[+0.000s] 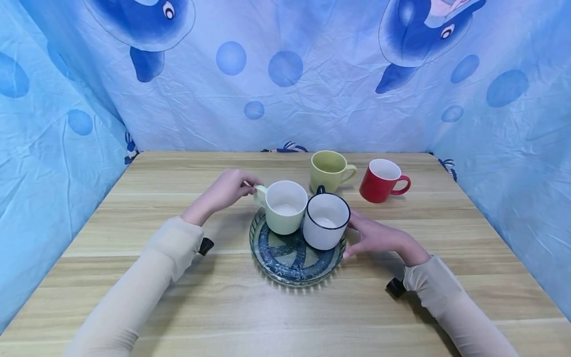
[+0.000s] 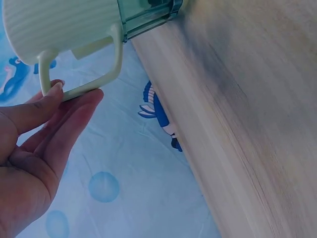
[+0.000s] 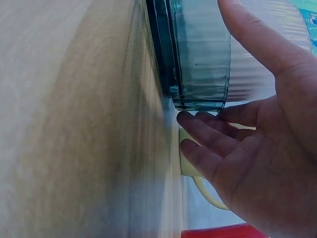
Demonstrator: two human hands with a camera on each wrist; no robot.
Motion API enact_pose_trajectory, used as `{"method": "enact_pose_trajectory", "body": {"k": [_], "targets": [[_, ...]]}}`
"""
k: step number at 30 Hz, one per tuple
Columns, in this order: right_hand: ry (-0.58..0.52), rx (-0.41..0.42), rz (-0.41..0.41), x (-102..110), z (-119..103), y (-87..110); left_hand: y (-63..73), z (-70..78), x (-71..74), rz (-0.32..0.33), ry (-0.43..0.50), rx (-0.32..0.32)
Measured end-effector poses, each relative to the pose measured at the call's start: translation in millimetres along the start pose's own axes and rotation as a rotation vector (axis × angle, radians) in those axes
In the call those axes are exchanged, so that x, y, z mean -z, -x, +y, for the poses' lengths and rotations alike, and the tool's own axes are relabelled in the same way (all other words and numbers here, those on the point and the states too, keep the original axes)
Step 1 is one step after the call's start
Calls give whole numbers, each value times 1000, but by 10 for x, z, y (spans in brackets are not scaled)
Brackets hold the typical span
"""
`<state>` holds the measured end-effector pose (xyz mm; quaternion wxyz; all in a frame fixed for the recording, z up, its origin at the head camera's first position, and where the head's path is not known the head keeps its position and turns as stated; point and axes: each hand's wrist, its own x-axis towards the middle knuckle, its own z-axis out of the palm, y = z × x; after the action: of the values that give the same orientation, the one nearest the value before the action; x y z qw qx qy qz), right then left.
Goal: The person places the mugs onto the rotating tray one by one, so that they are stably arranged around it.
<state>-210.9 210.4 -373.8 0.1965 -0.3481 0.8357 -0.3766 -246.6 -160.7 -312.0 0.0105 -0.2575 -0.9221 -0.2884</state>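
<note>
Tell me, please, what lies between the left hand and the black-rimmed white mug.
The pale green mug stands between the left hand and the black-rimmed white mug, as the head view shows.

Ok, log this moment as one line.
left hand: pinches pale green mug handle | right hand: beside black-rimmed white mug, contact unclear | glass dish: under both | behind: olive mug, red mug

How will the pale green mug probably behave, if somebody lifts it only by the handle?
The pale green mug looks rigid, and its ribbed wall probably gives some grip. Because the left hand pinches only the handle, at one side, the mug may tilt. The white mug close beside it might get knocked.
</note>
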Motion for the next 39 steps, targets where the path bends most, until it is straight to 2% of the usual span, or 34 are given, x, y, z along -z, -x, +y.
{"method": "enact_pose_trajectory", "body": {"k": [7,13,20,26,32,39], "targets": [[8,7,-3,9,-2,-15,-159,-39,-6,-26,21,6],[3,9,-6,16,-7,-16,-318,-63,-41,-60,81,30],[-4,-7,-10,16,-24,-7,-478,-41,-89,-121,185,76],[2,-3,-8,16,-29,-10,-589,-27,-115,-156,228,125],[5,6,-7,14,-17,-11,-653,-53,-168,-156,298,143],[6,18,-4,6,-2,-18,-680,-142,-235,-118,417,156]]}}
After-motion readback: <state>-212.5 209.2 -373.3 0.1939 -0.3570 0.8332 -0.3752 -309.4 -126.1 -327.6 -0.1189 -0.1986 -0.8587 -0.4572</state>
